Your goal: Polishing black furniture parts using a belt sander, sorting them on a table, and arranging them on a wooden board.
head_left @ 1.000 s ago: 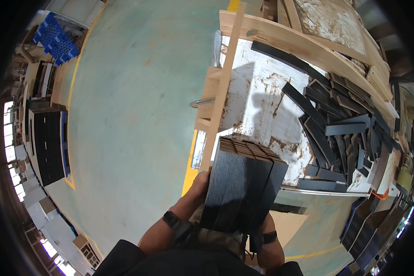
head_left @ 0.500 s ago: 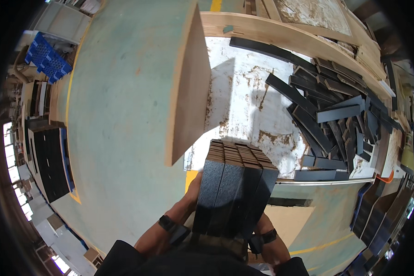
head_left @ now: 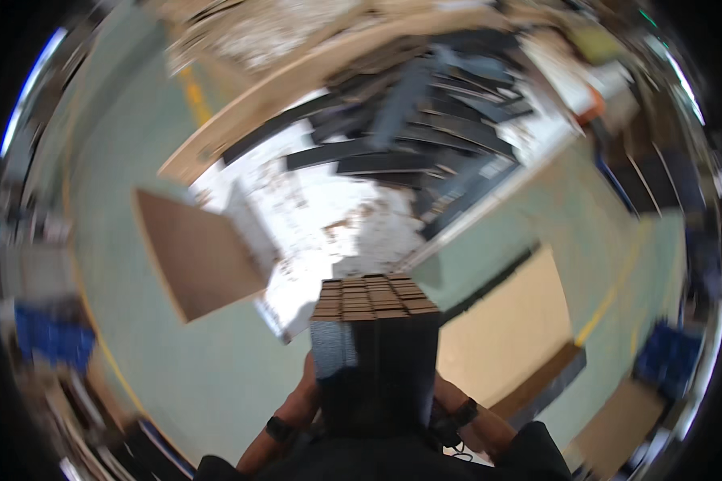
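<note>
Close against my body is a thick stack of black boards [head_left: 374, 361], its bare brown ends facing up and away from me. My left hand [head_left: 308, 388] supports the stack along its left side, while my right hand [head_left: 448, 393] does the same on the right. The boards hide the fingers of both hands. Beyond the stack, many loose black strips [head_left: 393, 163] lie in a heap on a worn white surface [head_left: 345, 216].
A wooden panel [head_left: 200, 260] stands upright at the white surface's left end. Along its far side runs a long wooden board [head_left: 257, 112]. A pale sheet [head_left: 509, 325] lies on the right, beside a brown-and-grey block [head_left: 545, 385]. Blue pallets [head_left: 54, 337] stand far left.
The view has swung to the right and blurred, so the white surface and strips appear turned and farther left. Both hands still hold the stack, which now sits squarely before me.
</note>
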A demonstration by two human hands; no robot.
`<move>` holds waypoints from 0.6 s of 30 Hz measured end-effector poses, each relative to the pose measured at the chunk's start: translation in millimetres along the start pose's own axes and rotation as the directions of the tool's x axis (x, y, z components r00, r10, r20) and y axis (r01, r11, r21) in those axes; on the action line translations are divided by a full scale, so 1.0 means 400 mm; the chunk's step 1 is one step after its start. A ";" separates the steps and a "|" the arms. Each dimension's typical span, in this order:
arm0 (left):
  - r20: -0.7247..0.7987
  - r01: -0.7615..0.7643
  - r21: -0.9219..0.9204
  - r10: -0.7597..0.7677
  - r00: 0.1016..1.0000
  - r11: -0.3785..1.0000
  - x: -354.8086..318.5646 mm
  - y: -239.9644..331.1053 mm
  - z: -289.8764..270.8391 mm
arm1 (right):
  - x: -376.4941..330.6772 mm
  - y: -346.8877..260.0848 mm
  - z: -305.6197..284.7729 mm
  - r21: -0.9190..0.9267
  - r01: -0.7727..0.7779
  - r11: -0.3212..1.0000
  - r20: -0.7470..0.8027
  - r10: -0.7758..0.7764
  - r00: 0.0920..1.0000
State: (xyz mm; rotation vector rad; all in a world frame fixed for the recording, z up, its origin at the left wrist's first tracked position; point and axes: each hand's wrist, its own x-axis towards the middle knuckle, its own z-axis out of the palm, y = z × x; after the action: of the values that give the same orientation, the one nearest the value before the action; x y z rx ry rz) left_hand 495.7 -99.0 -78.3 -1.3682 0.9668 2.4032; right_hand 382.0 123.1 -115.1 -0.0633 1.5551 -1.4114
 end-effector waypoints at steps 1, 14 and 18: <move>0.047 0.024 0.066 -0.027 0.999 0.998 0.008 0.005 0.006 | -0.028 0.025 0.013 -0.004 0.056 0.998 -0.050 -0.056 0.997; 0.301 0.086 0.765 -0.472 0.828 0.638 0.081 -0.173 0.205 | -0.262 0.374 0.081 0.701 0.357 0.617 -0.611 0.262 0.747; 0.310 0.028 0.864 -0.576 0.756 0.502 0.038 -0.270 0.236 | -0.392 0.435 0.148 0.807 0.533 0.253 -0.590 0.302 0.749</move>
State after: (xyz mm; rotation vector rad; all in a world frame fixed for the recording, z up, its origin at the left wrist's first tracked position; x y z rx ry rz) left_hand 473.9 41.1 -104.7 -0.3524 1.2496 1.4919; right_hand 595.6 232.1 -144.1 1.2736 0.8091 -2.5217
